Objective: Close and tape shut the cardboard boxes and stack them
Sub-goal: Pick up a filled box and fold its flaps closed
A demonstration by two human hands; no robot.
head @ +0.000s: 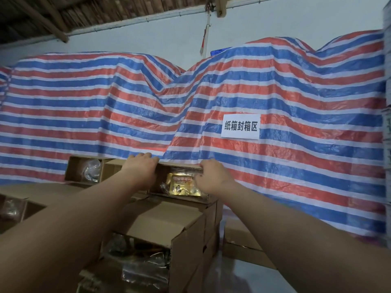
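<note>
Left hand (141,168) gripped top edge of open cardboard box (179,180) atop stack (169,233); right hand (211,178) curled on same edge. Gold packets (183,185) showed inside. Striped tarp (275,98) behind.

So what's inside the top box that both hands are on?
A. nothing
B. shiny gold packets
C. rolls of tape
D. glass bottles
B: through the open side of the top box, between the left hand and right hand, gold packets show.

Both hands, left hand (141,168) and right hand (213,179), grip the top box (182,166).
</note>
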